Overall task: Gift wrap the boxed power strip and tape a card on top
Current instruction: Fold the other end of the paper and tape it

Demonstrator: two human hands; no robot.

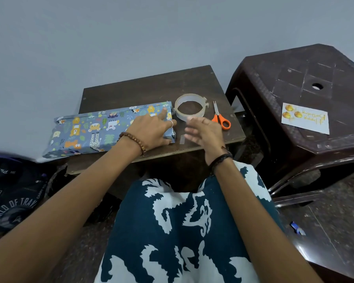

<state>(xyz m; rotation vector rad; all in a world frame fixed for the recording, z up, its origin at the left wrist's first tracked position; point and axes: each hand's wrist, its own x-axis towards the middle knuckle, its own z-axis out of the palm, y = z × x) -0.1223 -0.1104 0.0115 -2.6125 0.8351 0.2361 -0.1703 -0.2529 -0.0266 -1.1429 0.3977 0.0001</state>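
The long box (pixel 90 131), wrapped in blue animal-print paper, lies on the small dark wooden table (pixel 155 86), its left end overhanging the edge. My left hand (pixel 153 129) presses flat on the box's right end, fingers spread. My right hand (pixel 204 131) hovers just right of that end, fingers loosely extended, blurred. A short strip of clear tape (pixel 182 139) hangs by the fingers; I cannot tell whether it is held. The tape roll (pixel 190 107) and orange-handled scissors (pixel 221 119) lie behind my right hand. The card (pixel 306 118) with gold ornaments rests on the brown plastic stool.
The brown plastic stool (pixel 307 82) stands close to the table's right side. A dark bag (pixel 14 197) with white lettering sits on the floor at left. My patterned lap fills the foreground. A grey wall rises right behind the table.
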